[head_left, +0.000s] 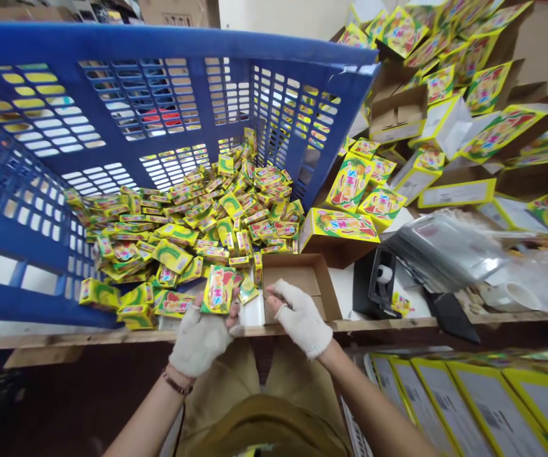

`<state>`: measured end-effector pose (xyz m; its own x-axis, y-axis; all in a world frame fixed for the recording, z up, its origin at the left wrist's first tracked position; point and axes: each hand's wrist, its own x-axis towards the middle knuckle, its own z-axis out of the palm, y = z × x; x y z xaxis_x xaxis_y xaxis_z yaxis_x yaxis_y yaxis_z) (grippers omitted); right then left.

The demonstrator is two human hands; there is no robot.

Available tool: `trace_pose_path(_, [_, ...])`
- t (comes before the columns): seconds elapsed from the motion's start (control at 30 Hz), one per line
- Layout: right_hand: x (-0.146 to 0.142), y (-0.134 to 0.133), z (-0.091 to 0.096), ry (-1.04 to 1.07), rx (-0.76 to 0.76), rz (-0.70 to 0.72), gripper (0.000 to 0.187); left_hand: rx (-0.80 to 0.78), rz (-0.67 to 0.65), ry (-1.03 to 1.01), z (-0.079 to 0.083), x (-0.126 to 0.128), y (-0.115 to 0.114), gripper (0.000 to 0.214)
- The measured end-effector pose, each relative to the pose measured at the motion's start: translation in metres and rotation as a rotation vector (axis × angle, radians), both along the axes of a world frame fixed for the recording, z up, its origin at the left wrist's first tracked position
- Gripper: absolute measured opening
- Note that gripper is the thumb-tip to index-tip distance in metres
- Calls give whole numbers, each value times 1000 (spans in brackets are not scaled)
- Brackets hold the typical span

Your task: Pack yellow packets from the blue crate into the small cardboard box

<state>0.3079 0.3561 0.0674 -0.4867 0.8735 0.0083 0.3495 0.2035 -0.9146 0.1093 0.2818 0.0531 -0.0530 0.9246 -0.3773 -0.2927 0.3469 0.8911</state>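
Note:
My left hand, in a fingerless white glove, is palm up with its fingers round small yellow-green fruit-print boxes at the table's front edge. How many lie in that grip I cannot tell. My right hand, gloved the same way, is over the near left part of an open brown carton. Its fingers are bent and apart from the thumb, with nothing seen between them. Inside the carton, bare cardboard shows. A heap of the same small boxes fills the tipped blue plastic crate ahead and to the left.
On the right are larger open display cartons in a pile, a black tape dispenser, a stack of clear plastic sheets and a tape roll. Below the table edge, packed yellow-edged cartons stand at lower right.

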Motion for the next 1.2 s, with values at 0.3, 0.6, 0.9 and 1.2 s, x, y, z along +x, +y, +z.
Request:
trace_pose_path(0.3, [-19, -8, 2, 214, -389, 5, 39, 83, -148, 904, -9, -5, -12, 56])
trace_pose_path(0.6, [-48, -14, 2, -269, 20, 427, 24, -14, -505, 1876, 0, -120, 0, 23])
trace_pose_path(0.9, [-148, -17, -23, -492, 666, 805, 27, 137, -450, 1630, -15, -113, -33, 25])
trace_pose_path(1.2, [-181, -28, -40, -649, 592, 776, 42, 97, 32, 1610, -22, -164, -99, 48])
